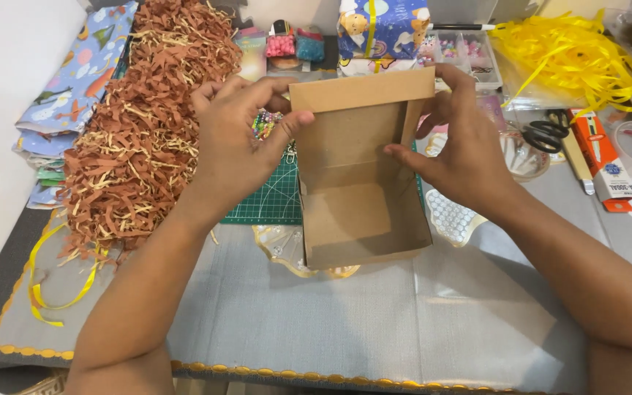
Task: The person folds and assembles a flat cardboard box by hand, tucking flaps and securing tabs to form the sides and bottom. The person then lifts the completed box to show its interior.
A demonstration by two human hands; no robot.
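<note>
Both hands clamp an open brown cardboard box (363,183) above the grey table cover (345,322).

The left hand (239,139) pinches the box's raised flap at its left corner; the right hand (462,143) grips its right wall, thumb inside. Left of the box lies a heap of brown paper shred (148,124), under it a green cutting mat (276,197), right of it black scissors (546,134) and yellow ribbon (572,62).
</note>
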